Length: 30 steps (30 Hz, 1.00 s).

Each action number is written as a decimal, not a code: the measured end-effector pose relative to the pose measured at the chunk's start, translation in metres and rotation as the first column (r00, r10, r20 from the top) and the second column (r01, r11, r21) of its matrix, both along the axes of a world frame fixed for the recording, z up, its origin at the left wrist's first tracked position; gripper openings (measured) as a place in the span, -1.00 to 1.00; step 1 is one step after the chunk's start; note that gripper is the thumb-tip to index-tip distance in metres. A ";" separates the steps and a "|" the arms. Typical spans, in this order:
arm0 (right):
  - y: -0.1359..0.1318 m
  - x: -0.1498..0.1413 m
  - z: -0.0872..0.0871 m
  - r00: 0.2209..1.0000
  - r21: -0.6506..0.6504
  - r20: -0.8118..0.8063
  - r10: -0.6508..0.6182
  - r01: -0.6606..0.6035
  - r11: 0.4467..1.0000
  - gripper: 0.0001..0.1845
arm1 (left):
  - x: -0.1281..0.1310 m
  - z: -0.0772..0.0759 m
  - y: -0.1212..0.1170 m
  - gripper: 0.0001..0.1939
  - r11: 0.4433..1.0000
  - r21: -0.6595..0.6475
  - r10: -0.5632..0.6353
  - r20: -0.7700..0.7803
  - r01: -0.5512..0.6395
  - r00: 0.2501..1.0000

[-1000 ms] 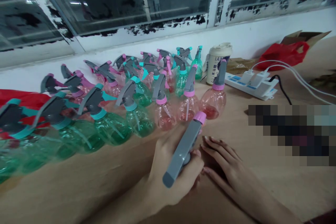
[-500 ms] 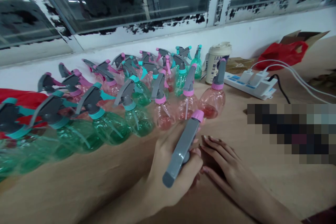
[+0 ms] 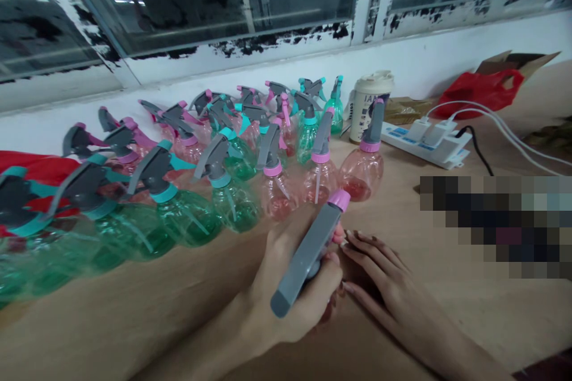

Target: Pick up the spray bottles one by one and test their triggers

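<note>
Left hand (image 3: pixel 279 268) wrapped round spray bottle (image 3: pixel 308 256); right hand (image 3: pixel 402 289) loosely spread, near it. Best: firm neck grip, trigger unsqueezed.

The left hand (image 3: pixel 279 286) is curled into a closed grip near centre; to its right, the right hand (image 3: pixel 384 280) is held palm down, fingers extended.
</note>
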State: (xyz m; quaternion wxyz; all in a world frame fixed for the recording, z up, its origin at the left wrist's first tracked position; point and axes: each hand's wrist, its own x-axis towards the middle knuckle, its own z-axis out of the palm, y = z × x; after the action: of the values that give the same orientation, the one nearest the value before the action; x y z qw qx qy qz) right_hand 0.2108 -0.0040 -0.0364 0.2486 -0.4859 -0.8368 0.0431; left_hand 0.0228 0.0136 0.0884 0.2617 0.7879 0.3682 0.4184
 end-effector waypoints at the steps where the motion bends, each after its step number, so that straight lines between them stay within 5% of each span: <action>1: 0.000 0.000 0.000 1.000 -0.003 0.002 0.002 -0.002 1.000 -0.48 | 0.000 0.000 0.000 -0.79 1.000 0.004 -0.003 -0.002 0.003 1.000; 14: 0.000 -0.001 0.001 1.000 0.007 0.007 0.004 -0.004 1.000 -0.50 | 0.001 -0.006 -0.001 -0.82 0.995 0.070 0.069 -0.021 -0.067 0.997; 21: 0.001 -0.001 0.000 1.000 0.014 -0.005 0.010 -0.010 1.000 -0.51 | -0.001 -0.006 0.002 -0.73 0.999 0.001 -0.048 0.001 0.048 0.999; 30: 0.000 0.000 0.002 1.000 0.014 -0.011 0.010 -0.010 1.000 -0.52 | -0.001 -0.003 -0.001 -0.70 1.000 0.012 -0.015 -0.025 0.015 1.000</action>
State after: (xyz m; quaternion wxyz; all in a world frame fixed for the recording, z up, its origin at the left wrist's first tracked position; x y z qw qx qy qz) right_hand 0.2106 -0.0042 -0.0346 0.2562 -0.4797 -0.8382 0.0414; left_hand 0.0221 0.0124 0.0849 0.2557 0.7974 0.3629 0.4088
